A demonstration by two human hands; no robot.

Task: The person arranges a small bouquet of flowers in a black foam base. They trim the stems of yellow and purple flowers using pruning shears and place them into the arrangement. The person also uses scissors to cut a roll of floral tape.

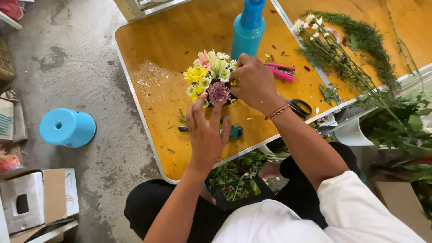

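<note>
Bright, even daylight fills the scene; the glossy orange wooden tabletop (153, 58) carries a pale sheen near its left edge. Shadows are soft and short beneath the hands. Focus is sharp centrally, with slight wide-angle bending and softness toward the corners

Open brown-and-white cardboard box (33, 198) on floor — lower left, flaps up

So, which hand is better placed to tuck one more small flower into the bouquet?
Probably the right hand: its fingertips already sit at the top of the bouquet, among the blooms. The left hand lies lower, in front of the arrangement, where it seems to steady it.
</note>
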